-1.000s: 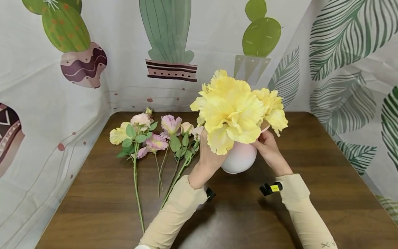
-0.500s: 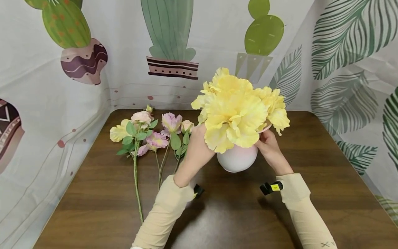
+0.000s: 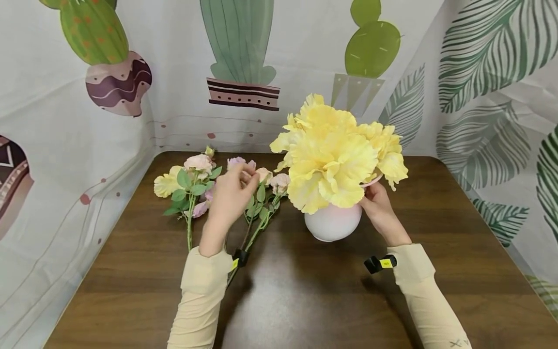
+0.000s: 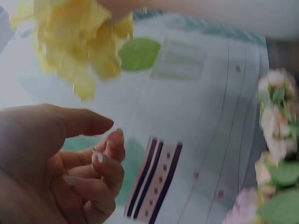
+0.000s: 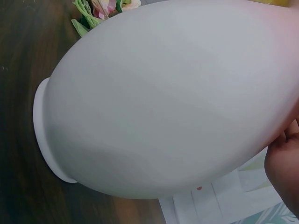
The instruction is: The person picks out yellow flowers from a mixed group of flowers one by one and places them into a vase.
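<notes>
A round white-and-pink vase stands right of centre on the table, filled with large yellow artificial flowers. My right hand grips the vase near its rim; the right wrist view shows the vase's white body up close. Away to the left, my left hand hovers above the loose flowers, its fingers loosely bent with nothing between them, as the left wrist view confirms. It partly covers a purple flower. Beside it lie pale pink roses with leafy stems.
Further left on the dark wooden table lie a pink rose and a yellow flower with green stems. Behind the table hangs a white cloth printed with cacti and leaves.
My left hand has left the yellow flowers at the vase and moved left over the loose flowers. My right hand stays at the vase, which has barely shifted.
</notes>
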Demonstrator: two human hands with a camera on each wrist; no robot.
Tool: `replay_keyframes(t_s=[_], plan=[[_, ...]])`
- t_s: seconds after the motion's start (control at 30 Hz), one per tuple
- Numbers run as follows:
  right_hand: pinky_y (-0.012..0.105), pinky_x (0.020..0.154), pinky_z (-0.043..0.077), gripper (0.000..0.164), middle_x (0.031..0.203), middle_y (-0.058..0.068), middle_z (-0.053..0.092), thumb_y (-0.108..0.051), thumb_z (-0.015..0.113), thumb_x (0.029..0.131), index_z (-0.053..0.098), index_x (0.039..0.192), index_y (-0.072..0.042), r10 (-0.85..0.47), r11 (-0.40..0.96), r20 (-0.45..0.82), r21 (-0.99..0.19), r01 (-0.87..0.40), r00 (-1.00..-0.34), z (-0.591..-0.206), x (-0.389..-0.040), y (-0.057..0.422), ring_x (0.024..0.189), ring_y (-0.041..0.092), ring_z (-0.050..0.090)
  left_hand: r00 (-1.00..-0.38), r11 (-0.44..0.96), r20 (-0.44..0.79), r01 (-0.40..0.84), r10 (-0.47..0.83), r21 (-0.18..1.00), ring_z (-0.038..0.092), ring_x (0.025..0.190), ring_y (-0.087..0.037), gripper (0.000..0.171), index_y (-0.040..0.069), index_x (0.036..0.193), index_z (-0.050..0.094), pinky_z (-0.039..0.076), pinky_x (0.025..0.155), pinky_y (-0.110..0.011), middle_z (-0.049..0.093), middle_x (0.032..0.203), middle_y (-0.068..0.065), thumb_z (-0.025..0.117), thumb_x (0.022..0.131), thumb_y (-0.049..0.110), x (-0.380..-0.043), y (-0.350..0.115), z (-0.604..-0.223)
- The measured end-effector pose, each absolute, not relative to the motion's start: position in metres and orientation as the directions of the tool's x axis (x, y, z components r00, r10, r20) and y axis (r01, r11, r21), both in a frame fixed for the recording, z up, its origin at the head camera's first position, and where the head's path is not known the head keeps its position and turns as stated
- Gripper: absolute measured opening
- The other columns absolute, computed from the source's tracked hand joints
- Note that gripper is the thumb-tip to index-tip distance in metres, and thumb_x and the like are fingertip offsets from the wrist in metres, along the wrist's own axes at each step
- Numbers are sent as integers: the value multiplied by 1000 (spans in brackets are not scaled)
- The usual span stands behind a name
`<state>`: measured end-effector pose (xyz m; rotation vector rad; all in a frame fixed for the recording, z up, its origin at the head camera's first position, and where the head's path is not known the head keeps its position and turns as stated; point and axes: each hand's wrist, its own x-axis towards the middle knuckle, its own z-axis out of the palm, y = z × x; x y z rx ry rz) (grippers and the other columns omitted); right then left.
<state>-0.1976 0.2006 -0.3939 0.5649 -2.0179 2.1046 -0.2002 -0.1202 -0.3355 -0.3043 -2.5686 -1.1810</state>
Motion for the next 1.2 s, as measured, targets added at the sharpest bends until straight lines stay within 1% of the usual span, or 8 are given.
replay_keyframes(t_s=[0.13,0.23,0.37,0.47,0.7,0.93,1.03,1.2], plan=[[15,91,46,45,120,-12,57,5,52,93,56,123,-27,-137,-71,382,-924,-376,-914,-394,-198,201,110,3,52,-941,674,335,224,-37,704,60,63,-21,17,1,99,63,51,66,-34,71,82,-15,57,95,16,-204,-145,-340],[15,91,46,45,120,-12,58,5,52,93,57,124,-27,-136,-76,386,-922,-379,-912,-394,-198,201,110,3,52,-942,696,318,160,-104,700,54,55,-16,21,0,97,65,49,62,-36,70,80,-17,52,96,17,-205,-163,-343],[15,91,46,44,118,-12,58,6,53,93,58,122,-27,-130,-82,395,-918,-387,-909,-395,-198,201,108,3,53,-940,711,286,72,-187,700,49,52,-10,25,0,98,67,43,53,-29,70,82,-17,49,96,18,-206,-183,-349],[15,90,46,43,116,-12,58,5,53,93,58,120,-27,-127,-83,402,-915,-394,-907,-395,-198,201,107,2,53,-934,707,253,0,-252,707,52,55,-13,28,0,102,66,42,56,-28,69,82,-16,47,96,19,-206,-196,-353],[15,83,47,39,109,-12,59,3,54,94,60,117,-28,-131,-84,403,-915,-395,-906,-396,-198,201,99,2,54,-898,657,151,-180,-414,733,62,89,-39,32,0,108,65,48,76,-49,69,90,-19,45,95,21,-206,-226,-363],[16,79,47,35,104,-12,59,0,56,94,61,115,-28,-133,-77,396,-918,-389,-908,-396,-198,201,94,3,52,-847,544,33,-310,-530,780,48,122,-45,40,-1,125,57,38,100,-54,61,121,-25,37,97,20,-207,-251,-381],[16,79,47,35,104,-12,59,0,56,94,61,114,-28,-131,-75,397,-918,-390,-908,-396,-198,201,94,3,52,-845,530,-52,-380,-532,758,43,127,-47,45,-3,130,53,37,104,-55,54,132,-27,31,95,14,-209,-261,-390],[16,79,47,35,105,-12,59,0,55,94,61,114,-28,-133,-76,393,-919,-386,-910,-396,-198,201,94,3,52,-878,637,-149,-438,-455,634,52,108,-48,32,-8,100,66,48,85,-51,62,111,-30,42,84,6,-213,-273,-402]])
